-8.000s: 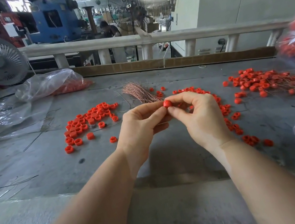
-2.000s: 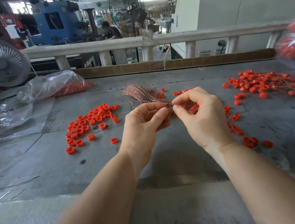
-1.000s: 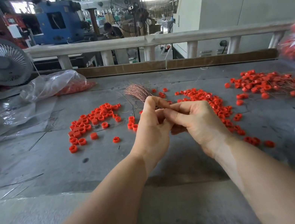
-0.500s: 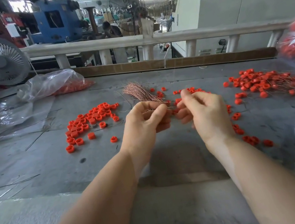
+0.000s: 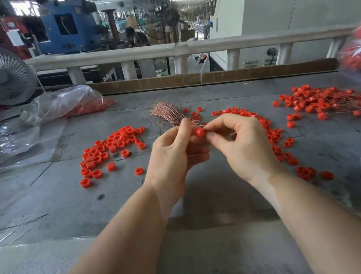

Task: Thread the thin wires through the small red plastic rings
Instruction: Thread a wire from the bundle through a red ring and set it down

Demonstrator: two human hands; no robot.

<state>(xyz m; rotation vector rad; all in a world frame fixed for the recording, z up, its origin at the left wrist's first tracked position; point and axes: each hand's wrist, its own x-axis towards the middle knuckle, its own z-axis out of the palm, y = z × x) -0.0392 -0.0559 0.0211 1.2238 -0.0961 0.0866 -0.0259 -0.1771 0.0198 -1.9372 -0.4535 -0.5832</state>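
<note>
Head view: both hands, left (image 5: pixel 173 155) and right (image 5: pixel 241 147), pinch one red ring (image 5: pixel 198 132); no legible writing.

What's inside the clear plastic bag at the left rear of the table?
The clear plastic bag holds red rings, heaped toward its right end. Crinkled, glaring film hides how far the heap runs left.

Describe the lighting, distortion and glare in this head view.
Head view: daylight floods in from the hall behind; wide-angle lens bows the railing and stretches the forearms; glare on the plastic bag; soft shadow beneath the hands; red ring fairly sharp.
</note>
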